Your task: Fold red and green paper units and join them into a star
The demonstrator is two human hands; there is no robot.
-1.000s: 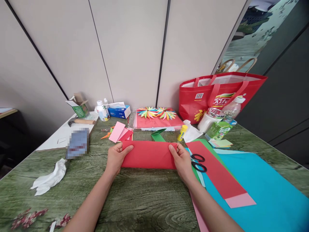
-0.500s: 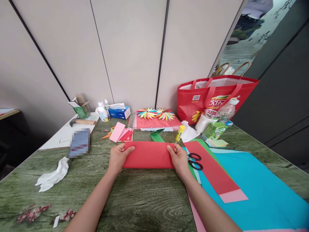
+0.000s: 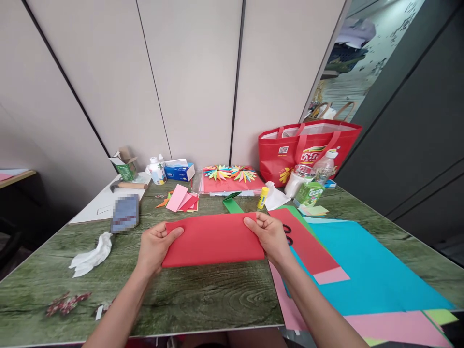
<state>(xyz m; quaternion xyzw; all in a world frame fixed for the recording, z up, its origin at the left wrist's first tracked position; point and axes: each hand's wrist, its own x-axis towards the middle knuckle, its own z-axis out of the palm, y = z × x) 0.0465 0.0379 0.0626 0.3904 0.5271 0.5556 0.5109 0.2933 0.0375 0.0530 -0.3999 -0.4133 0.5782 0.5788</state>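
Note:
A red sheet of paper (image 3: 213, 240), long and rectangular, is stretched between my two hands above the table. My left hand (image 3: 156, 245) pinches its left end, thumb on top. At the right end my right hand (image 3: 270, 237) grips the upper corner the same way. Scissors (image 3: 287, 234) with black handles lie just beyond my right hand, partly hidden by it, on a red paper strip (image 3: 311, 246). Past the held sheet are a folded green paper piece (image 3: 233, 204) and a yellow glue stick (image 3: 262, 197).
Large blue paper (image 3: 373, 270) and pink paper (image 3: 391, 325) cover the table's right side. Behind stand a red bag (image 3: 275, 162), a bottle (image 3: 324, 169) and a green carton (image 3: 309, 194). Small paper pieces (image 3: 178, 198), a hammer (image 3: 132, 185) and a crumpled tissue (image 3: 92, 256) lie leftward.
The red sheet has come closer to me and looks larger. My left hand has shifted left and down with it. The view has tilted and turned slightly.

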